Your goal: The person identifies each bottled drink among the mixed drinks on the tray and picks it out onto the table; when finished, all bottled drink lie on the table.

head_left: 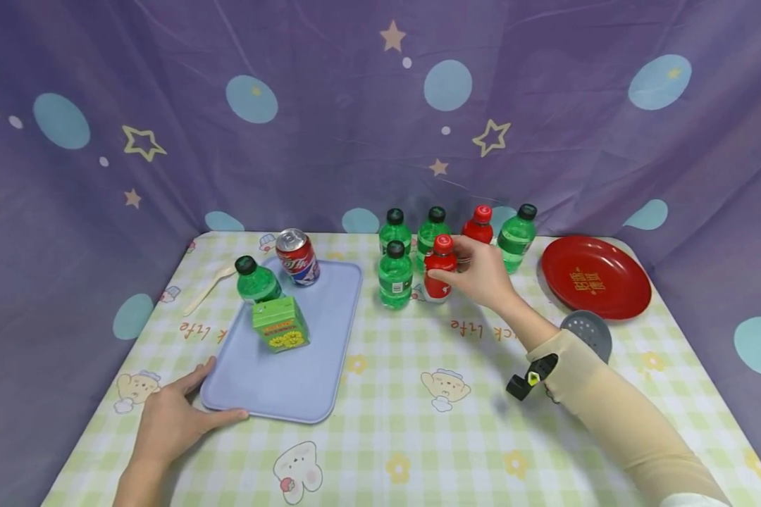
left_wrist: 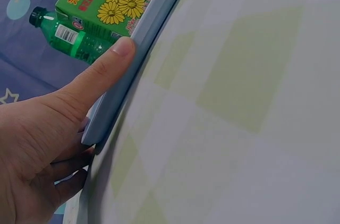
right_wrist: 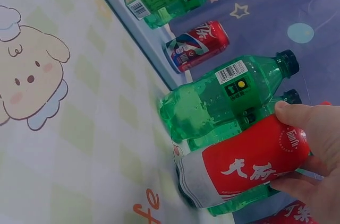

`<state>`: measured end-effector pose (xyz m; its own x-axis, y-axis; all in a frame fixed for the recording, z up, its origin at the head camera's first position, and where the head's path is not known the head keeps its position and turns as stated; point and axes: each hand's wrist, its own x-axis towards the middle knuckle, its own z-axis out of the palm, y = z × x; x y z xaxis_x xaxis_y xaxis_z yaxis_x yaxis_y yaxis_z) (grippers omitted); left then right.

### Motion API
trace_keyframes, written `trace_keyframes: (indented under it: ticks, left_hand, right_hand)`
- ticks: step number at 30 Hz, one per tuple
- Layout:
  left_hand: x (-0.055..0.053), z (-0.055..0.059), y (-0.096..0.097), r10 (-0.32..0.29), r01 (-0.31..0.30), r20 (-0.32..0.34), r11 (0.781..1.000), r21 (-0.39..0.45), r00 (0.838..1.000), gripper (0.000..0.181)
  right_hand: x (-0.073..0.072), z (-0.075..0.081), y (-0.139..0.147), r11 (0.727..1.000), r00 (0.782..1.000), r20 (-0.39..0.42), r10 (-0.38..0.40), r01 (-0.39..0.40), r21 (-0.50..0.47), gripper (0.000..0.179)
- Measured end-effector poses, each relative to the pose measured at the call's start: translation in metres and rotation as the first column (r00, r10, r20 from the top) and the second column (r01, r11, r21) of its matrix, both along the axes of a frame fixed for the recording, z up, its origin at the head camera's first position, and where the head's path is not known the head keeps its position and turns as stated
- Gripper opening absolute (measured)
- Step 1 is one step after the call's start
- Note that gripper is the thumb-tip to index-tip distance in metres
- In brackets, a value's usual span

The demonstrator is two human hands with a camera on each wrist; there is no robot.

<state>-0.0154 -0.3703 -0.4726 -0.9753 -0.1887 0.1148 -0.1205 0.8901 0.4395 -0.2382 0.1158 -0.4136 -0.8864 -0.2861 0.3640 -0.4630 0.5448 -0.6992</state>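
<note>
My right hand [head_left: 482,271] grips a red cola bottle [head_left: 440,271] between thumb and fingers, around its upper part. In the right wrist view, the bottle's red label [right_wrist: 255,157] has white lettering, and its base is close to the tablecloth. Beside it stand green soda bottles [head_left: 395,282], and another red bottle [head_left: 478,229] is behind. My left hand [head_left: 174,415] rests at the near left corner of a blue tray [head_left: 292,394], its thumb laid along the rim and its fingers at the side. On the tray are a green drink carton [head_left: 280,325], a green bottle [head_left: 256,283] and a cola can [head_left: 298,259].
A red plate [head_left: 621,289] lies at the right back of the table. A grey slotted utensil [head_left: 586,331] is partly hidden under my right forearm. Left of the tray lies a pale spoon [head_left: 208,290]. A purple curtain [head_left: 355,134] closes off the back and sides.
</note>
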Motion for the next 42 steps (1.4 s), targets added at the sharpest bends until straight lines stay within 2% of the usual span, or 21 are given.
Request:
trace_keyframes:
  ticks: [3,17,24,28,34,38,42]
  left_hand:
    - [0.000,0.000,0.000,-0.002,0.002,-0.008,1.000,0.000,1.000,0.120]
    - [0.001,0.001,0.001,0.002,-0.002,0.041,1.000,-0.008,0.999,0.122]
    - [-0.002,0.004,0.002,-0.005,0.005,0.039,1.000,-0.011,0.999,0.123]
    - [-0.004,0.011,0.002,-0.022,0.027,0.088,0.998,-0.064,0.996,0.130]
    - [-0.018,0.028,0.003,-0.079,0.108,0.172,0.980,-0.165,0.982,0.139]
    - [-0.021,0.033,0.004,-0.084,0.122,0.214,0.978,-0.169,0.973,0.139]
    - [-0.023,0.035,0.003,-0.087,0.124,0.223,0.979,-0.159,0.971,0.139]
  right_hand:
    - [0.000,-0.001,0.000,1.000,1.000,-0.010,0.001,-0.001,0.000,0.051]
    - [0.003,-0.014,-0.001,1.000,0.998,-0.057,-0.030,0.030,0.001,0.053]
    - [0.001,-0.012,-0.003,0.999,0.994,-0.101,-0.045,0.045,-0.004,0.052]
    - [0.002,-0.012,-0.006,0.998,0.992,-0.111,-0.055,0.055,-0.002,0.054]
    - [0.004,-0.015,-0.009,0.996,0.988,-0.124,-0.089,0.090,-0.005,0.054]
    - [0.005,-0.014,-0.009,0.996,0.991,-0.094,-0.091,0.092,0.006,0.057]
    - [0.005,-0.005,-0.007,0.995,0.993,-0.053,-0.102,0.103,0.013,0.060]
